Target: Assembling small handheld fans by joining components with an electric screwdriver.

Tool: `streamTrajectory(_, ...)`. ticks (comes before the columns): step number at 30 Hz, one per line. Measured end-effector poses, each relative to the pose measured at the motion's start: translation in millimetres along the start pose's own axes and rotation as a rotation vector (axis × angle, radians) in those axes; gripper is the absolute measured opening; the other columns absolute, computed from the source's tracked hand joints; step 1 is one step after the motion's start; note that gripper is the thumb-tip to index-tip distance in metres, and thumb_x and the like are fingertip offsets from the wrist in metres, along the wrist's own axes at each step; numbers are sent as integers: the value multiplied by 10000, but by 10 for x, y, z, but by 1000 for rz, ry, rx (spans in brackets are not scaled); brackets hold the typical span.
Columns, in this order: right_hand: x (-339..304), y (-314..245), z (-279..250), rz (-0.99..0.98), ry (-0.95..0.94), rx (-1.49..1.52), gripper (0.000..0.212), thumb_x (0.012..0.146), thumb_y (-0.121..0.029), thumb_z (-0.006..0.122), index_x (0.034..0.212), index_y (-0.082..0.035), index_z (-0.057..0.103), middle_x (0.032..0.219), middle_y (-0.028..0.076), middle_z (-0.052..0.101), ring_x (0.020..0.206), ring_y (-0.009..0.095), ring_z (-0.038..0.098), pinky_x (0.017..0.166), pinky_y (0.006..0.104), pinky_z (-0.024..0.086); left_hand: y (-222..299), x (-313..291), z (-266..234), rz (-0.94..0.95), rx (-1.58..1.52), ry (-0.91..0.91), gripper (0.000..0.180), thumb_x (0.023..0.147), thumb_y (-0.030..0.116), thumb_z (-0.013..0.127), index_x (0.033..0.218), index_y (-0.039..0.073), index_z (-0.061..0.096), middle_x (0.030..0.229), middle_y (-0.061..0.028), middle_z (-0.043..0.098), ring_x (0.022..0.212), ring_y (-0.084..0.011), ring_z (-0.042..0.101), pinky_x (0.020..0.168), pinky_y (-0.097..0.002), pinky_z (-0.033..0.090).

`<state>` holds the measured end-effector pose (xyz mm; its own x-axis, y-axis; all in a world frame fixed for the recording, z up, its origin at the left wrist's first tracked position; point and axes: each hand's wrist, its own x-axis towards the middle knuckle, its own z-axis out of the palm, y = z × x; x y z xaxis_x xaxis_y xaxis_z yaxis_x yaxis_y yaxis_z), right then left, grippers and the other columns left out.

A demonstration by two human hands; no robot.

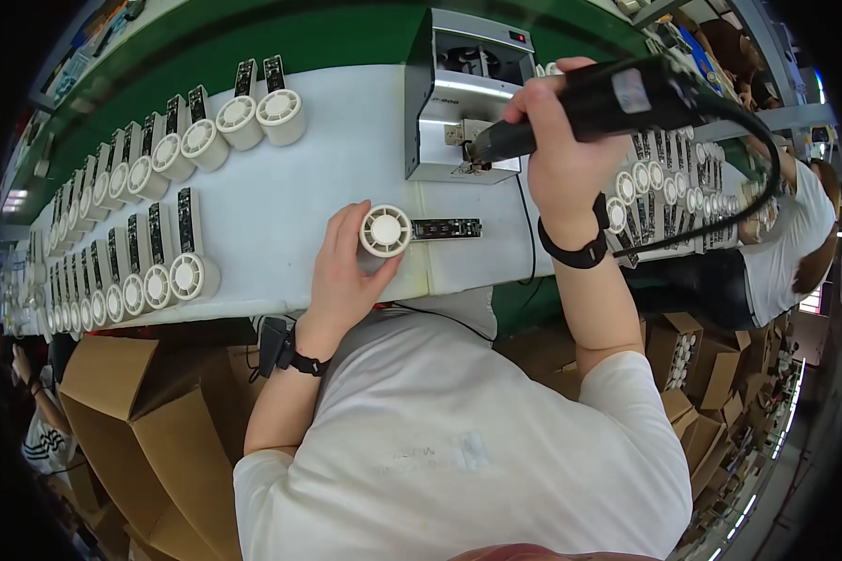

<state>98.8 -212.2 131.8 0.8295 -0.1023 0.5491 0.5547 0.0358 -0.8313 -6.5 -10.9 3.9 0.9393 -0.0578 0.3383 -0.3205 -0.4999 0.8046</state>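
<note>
My left hand point(348, 266) is closed round the round white head of a handheld fan point(385, 231), steadying it on the white bench. Its narrow handle points right, with a dark circuit board point(446, 229) exposed along it. In my right hand point(571, 140) is a black electric screwdriver point(589, 105), raised over the bench and tilted with its tip down to the left. That tip is at the front opening of a grey metal screw feeder point(463, 98); whether it touches a screw there is too small to tell.
Two rows of similar fans point(171, 157) line the bench on the left, boards exposed. More fans point(669, 182) stand at the right, beyond the screwdriver's black cable point(767, 178). An open cardboard box point(150, 421) is below the bench edge. Another person point(786, 238) is at the far right.
</note>
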Motion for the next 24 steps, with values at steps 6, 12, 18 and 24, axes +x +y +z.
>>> streamTrajectory(6, -2, 123, 38, 4, -64, -105, 239, 878, 29, 614, 1088, 38, 502, 731, 75, 617, 612, 176, 615, 629, 315, 511, -47, -7, -17, 21, 17, 30, 676, 746, 63, 795, 1331, -5, 462, 1256, -210, 544, 1138, -372, 564, 924, -402, 500)
streamTrajectory(12, -175, -40, -50, 152, -62, -19, 266, 886, 25, 602, 1123, 37, 482, 721, 80, 607, 598, 182, 601, 618, 329, 514, -69, 4, -3, -40, -7, 36, 677, 757, 56, 790, 1344, -3, 457, 1279, -210, 538, 1147, -369, 565, 938, -400, 495)
streamTrajectory(18, -495, -27, -264, 121, -13, 12, 296, 900, 31, 575, 1170, 36, 454, 719, 97, 594, 600, 196, 586, 614, 368, 521, -47, 10, -9, -26, 12, 27, 681, 762, 54, 788, 1354, 2, 456, 1282, -205, 536, 1150, -354, 571, 921, -392, 508)
streamTrajectory(24, -530, 64, -315, 140, 22, 8, 297, 898, 37, 575, 1168, 35, 454, 729, 109, 598, 613, 199, 591, 620, 377, 526, -56, -6, 10, -42, 0, 27, 680, 761, 52, 789, 1354, 3, 459, 1283, -202, 534, 1145, -344, 577, 902, -386, 518)
